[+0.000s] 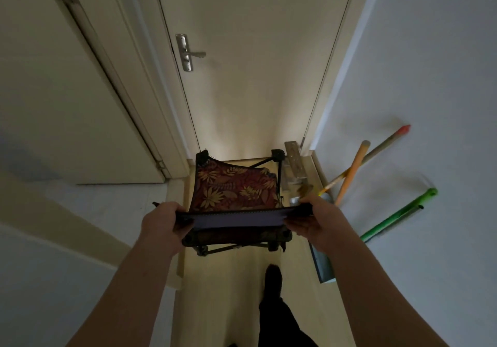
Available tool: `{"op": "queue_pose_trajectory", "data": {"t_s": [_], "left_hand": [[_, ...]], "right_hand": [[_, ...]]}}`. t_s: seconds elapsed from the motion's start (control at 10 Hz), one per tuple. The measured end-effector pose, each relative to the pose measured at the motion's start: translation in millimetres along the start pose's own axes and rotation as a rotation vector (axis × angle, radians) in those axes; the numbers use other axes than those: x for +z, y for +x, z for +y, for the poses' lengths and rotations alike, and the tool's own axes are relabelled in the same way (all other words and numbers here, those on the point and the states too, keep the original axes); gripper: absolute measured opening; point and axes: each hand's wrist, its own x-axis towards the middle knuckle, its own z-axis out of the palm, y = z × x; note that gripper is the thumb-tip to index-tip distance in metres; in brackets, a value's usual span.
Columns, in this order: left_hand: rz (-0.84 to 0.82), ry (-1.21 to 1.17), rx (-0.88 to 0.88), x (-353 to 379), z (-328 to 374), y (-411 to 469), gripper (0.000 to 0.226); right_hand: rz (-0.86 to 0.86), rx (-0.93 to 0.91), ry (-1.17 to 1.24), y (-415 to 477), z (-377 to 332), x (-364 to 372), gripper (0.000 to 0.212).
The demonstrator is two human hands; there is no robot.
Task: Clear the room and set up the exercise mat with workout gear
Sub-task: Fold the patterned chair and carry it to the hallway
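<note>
I hold a small folding camp chair [234,188] in front of me in a narrow hallway. Its seat is dark red fabric with yellow leaves, on a black frame. My left hand [161,223] grips the left end of its near edge, and my right hand [314,219] grips the right end. A purple strip with a zip runs along that edge between my hands. The chair hangs above the pale floor, just short of a closed door [255,64].
The door has a metal lever handle [188,53]. A second door [67,91] stands at the left. Orange [352,171] and green [398,214] broom handles lean on the right wall, by a grey dustpan [324,263]. My dark-trousered leg [274,306] is below.
</note>
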Motion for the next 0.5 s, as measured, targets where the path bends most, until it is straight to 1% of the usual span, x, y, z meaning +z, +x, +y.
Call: {"op": "queue_pose_trajectory", "data": {"t_s": [0.1,0.2,0.3,0.4,0.5], "left_hand": [[0.026,-0.02,-0.057,40.1,14.5,37.6,0.01],[0.059,0.013,-0.051,84.6,33.2,72.0,0.009],[0.138,-0.039,-0.102,133.3,51.7,120.4,0.012],[0.1,0.009,-0.104,167.6,69.2,155.9,0.009],[0.158,-0.013,-0.15,196.2,83.1,188.5,0.007]], "right_hand": [[-0.003,0.019,0.006,42.8,-28.8,19.0,0.007],[-0.005,0.051,0.011,101.8,-59.1,39.5,0.008],[-0.008,0.099,-0.036,164.9,-97.2,59.5,0.01],[-0.018,0.145,-0.081,211.4,-124.6,76.3,0.02],[0.004,0.173,-0.126,261.3,-142.7,94.0,0.025]]}}
